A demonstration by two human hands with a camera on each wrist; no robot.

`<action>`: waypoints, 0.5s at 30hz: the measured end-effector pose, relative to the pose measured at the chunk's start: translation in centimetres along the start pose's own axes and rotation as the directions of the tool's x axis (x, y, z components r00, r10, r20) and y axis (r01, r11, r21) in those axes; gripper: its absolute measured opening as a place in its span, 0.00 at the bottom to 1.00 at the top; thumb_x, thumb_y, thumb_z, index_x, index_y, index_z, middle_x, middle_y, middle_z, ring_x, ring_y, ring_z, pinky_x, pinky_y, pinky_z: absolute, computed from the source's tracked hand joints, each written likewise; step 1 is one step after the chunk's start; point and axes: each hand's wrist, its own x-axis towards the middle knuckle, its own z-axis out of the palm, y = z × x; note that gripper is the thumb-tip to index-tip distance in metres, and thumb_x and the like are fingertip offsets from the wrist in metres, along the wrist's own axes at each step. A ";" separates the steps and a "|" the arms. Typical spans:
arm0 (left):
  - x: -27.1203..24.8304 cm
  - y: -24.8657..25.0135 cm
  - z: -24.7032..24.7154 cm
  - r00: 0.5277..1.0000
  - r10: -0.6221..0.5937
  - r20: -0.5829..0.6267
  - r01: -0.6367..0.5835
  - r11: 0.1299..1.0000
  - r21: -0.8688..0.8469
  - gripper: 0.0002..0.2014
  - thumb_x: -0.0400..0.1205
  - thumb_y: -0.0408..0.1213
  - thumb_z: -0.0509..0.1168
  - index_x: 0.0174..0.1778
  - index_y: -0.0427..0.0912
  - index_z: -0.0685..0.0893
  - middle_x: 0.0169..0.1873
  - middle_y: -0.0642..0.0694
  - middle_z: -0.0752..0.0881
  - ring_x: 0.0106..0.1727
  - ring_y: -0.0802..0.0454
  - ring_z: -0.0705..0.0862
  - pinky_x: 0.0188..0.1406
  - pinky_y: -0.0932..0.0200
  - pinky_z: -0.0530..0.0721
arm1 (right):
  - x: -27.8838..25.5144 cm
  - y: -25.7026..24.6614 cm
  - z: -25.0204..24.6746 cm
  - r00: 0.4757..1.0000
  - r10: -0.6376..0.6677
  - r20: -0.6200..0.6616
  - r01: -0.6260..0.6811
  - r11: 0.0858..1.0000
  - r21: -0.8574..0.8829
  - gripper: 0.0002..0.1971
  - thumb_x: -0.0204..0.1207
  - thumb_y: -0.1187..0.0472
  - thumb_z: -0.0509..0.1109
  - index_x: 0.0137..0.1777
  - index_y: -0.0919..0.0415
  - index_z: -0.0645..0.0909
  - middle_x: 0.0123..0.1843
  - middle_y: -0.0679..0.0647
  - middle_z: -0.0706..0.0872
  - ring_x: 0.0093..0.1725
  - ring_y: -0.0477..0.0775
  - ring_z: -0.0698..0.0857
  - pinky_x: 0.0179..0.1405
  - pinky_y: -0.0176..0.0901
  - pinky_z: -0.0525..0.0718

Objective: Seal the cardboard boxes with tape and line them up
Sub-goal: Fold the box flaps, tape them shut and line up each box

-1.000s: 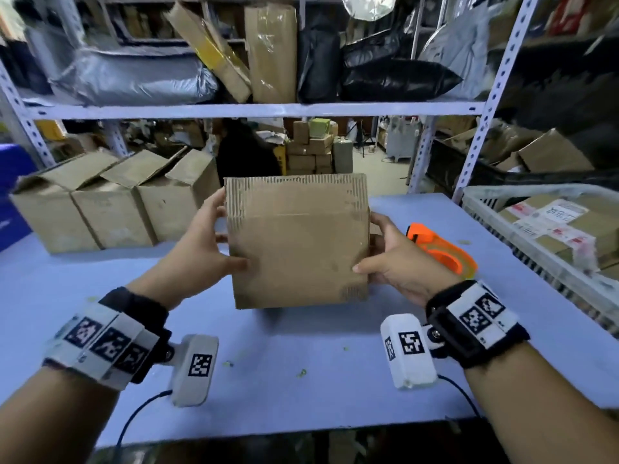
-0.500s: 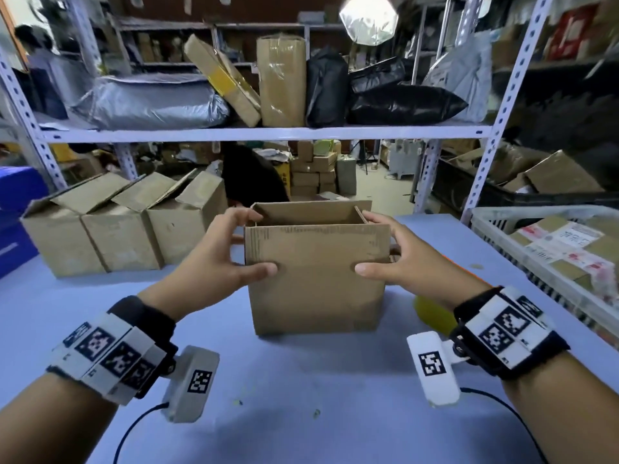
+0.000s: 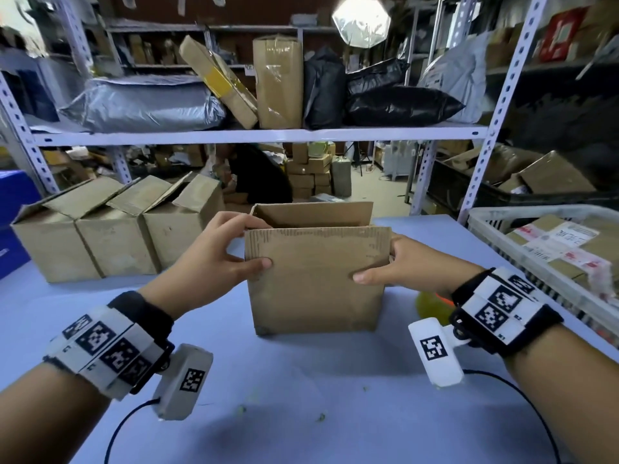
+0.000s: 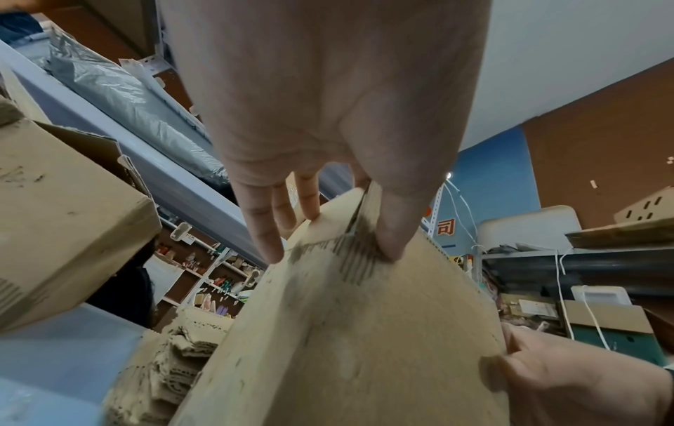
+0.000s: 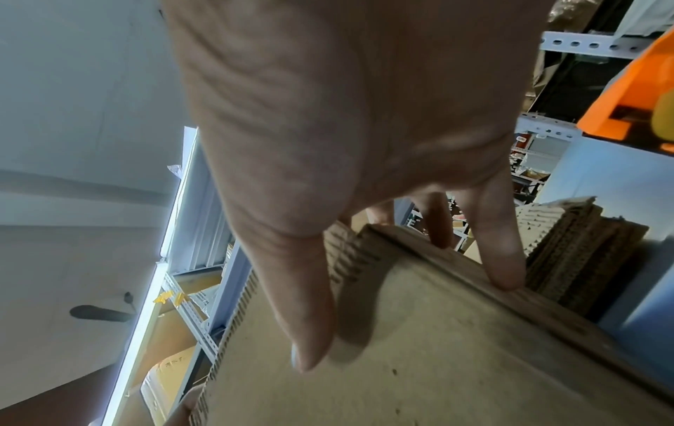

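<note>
An open cardboard box (image 3: 315, 279) stands upright on the blue table (image 3: 301, 396), its top flaps raised. My left hand (image 3: 234, 249) grips its left top corner, thumb on the near face and fingers over the edge; the same grip on the cardboard box (image 4: 346, 317) shows in the left wrist view under my left hand (image 4: 328, 224). My right hand (image 3: 388, 262) holds the right side, thumb on the front. The right wrist view has my right hand (image 5: 401, 288) on the box (image 5: 419, 360). An orange tape dispenser (image 3: 435, 301) lies behind my right wrist, mostly hidden.
Three cardboard boxes (image 3: 114, 229) with raised flaps stand in a row at the table's back left. A white crate (image 3: 502, 222) of labelled parcels sits at the right. A stack of flat cardboard (image 4: 175, 346) lies behind the box. Metal shelving (image 3: 261, 135) runs along the back.
The box went from a flattened sheet held up in both hands to an opened box standing on the table. Both hands kept their hold on its sides.
</note>
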 end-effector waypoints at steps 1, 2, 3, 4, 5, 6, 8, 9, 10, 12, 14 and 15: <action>0.0 0.1 0.0 1.000 0.000 -0.009 0.000 1.000 0.002 0.18 0.76 0.36 0.79 0.54 0.62 0.84 0.61 0.59 0.74 0.62 0.59 0.81 0.49 0.64 0.89 | 0.0 0.0 0.1 1.000 0.001 -0.004 -0.001 1.000 0.003 0.24 0.75 0.72 0.77 0.70 0.59 0.79 0.56 0.43 0.92 0.56 0.38 0.89 0.48 0.28 0.84; 0.0 0.2 0.1 1.000 -0.001 -0.019 0.001 1.000 0.003 0.18 0.76 0.35 0.79 0.51 0.63 0.83 0.60 0.61 0.74 0.59 0.60 0.82 0.49 0.63 0.90 | 0.0 0.0 0.2 1.000 0.004 -0.013 -0.004 1.000 0.003 0.23 0.75 0.73 0.77 0.69 0.60 0.80 0.55 0.43 0.92 0.55 0.38 0.90 0.47 0.27 0.84; 0.0 0.2 0.1 1.000 -0.003 -0.027 0.004 1.000 0.006 0.18 0.75 0.35 0.80 0.49 0.63 0.83 0.60 0.62 0.74 0.58 0.60 0.82 0.49 0.61 0.90 | 0.1 -0.2 0.3 1.000 0.008 -0.025 -0.008 1.000 0.002 0.23 0.74 0.72 0.77 0.69 0.61 0.81 0.55 0.43 0.92 0.54 0.39 0.90 0.46 0.27 0.84; 0.0 0.3 0.1 1.000 -0.007 -0.030 0.008 1.000 0.017 0.17 0.75 0.36 0.80 0.48 0.63 0.83 0.60 0.63 0.74 0.59 0.59 0.82 0.50 0.58 0.91 | 0.1 -0.2 0.3 0.999 0.010 -0.033 -0.010 1.000 0.002 0.23 0.74 0.72 0.77 0.68 0.61 0.81 0.55 0.44 0.92 0.54 0.39 0.90 0.46 0.27 0.84; 0.1 0.3 0.0 1.000 -0.010 -0.029 0.011 0.999 0.033 0.16 0.75 0.36 0.80 0.48 0.61 0.83 0.60 0.63 0.74 0.61 0.56 0.82 0.50 0.56 0.91 | 0.2 -0.2 0.2 0.999 0.007 -0.033 -0.007 1.000 0.003 0.22 0.75 0.72 0.77 0.68 0.61 0.82 0.55 0.44 0.92 0.54 0.39 0.90 0.46 0.27 0.84; 0.2 0.2 0.0 1.000 -0.012 -0.025 0.013 0.999 0.044 0.16 0.74 0.37 0.80 0.48 0.60 0.84 0.60 0.63 0.74 0.62 0.53 0.82 0.50 0.56 0.91 | 0.2 -0.2 0.2 1.000 0.005 -0.031 -0.005 1.000 0.007 0.21 0.75 0.71 0.77 0.67 0.59 0.82 0.56 0.44 0.92 0.54 0.39 0.90 0.46 0.26 0.84; 0.5 0.1 0.0 1.000 -0.007 -0.016 0.008 0.999 0.035 0.16 0.74 0.36 0.81 0.46 0.62 0.84 0.59 0.64 0.74 0.60 0.53 0.83 0.47 0.61 0.90 | 0.4 -0.1 0.1 0.999 0.006 -0.036 -0.006 1.000 0.007 0.19 0.76 0.68 0.77 0.66 0.55 0.83 0.57 0.43 0.92 0.55 0.38 0.90 0.47 0.26 0.84; 0.6 0.0 0.0 1.000 -0.001 -0.015 0.001 1.000 0.026 0.16 0.75 0.37 0.80 0.46 0.63 0.84 0.59 0.66 0.74 0.58 0.56 0.84 0.46 0.65 0.89 | 0.6 0.0 0.1 0.999 0.005 -0.045 -0.005 1.000 0.000 0.17 0.77 0.67 0.76 0.64 0.53 0.84 0.56 0.41 0.92 0.55 0.37 0.89 0.47 0.25 0.83; 0.7 -0.2 0.1 1.000 0.007 -0.019 -0.007 1.000 0.017 0.16 0.75 0.37 0.80 0.46 0.63 0.84 0.58 0.67 0.74 0.57 0.59 0.83 0.45 0.68 0.87 | 0.9 0.2 0.1 0.998 0.006 -0.054 -0.007 1.000 -0.006 0.15 0.78 0.65 0.76 0.62 0.51 0.84 0.54 0.38 0.92 0.54 0.35 0.89 0.47 0.23 0.83; 0.8 -0.5 0.4 0.999 0.022 -0.036 -0.021 1.000 0.006 0.16 0.76 0.36 0.80 0.47 0.62 0.83 0.58 0.66 0.73 0.58 0.63 0.81 0.45 0.71 0.86 | 1.4 0.5 0.0 0.998 0.015 -0.059 -0.016 1.000 -0.008 0.12 0.79 0.64 0.75 0.59 0.48 0.85 0.51 0.35 0.92 0.53 0.33 0.89 0.46 0.22 0.82; 1.0 -0.7 0.7 0.998 0.027 -0.053 -0.027 1.000 -0.002 0.16 0.76 0.35 0.79 0.47 0.61 0.82 0.58 0.64 0.73 0.58 0.61 0.81 0.43 0.71 0.86 | 1.9 0.9 -0.2 0.998 0.019 -0.057 -0.021 1.000 -0.021 0.12 0.78 0.63 0.75 0.59 0.48 0.86 0.53 0.36 0.92 0.55 0.34 0.89 0.48 0.22 0.82; 1.1 -0.7 0.8 0.998 0.023 -0.058 -0.023 1.000 -0.010 0.16 0.76 0.35 0.79 0.47 0.60 0.82 0.59 0.63 0.73 0.57 0.59 0.82 0.43 0.71 0.86 | 2.0 1.0 -0.3 0.998 0.018 -0.056 -0.020 0.999 -0.034 0.13 0.78 0.61 0.76 0.61 0.49 0.86 0.55 0.37 0.92 0.56 0.34 0.88 0.49 0.22 0.82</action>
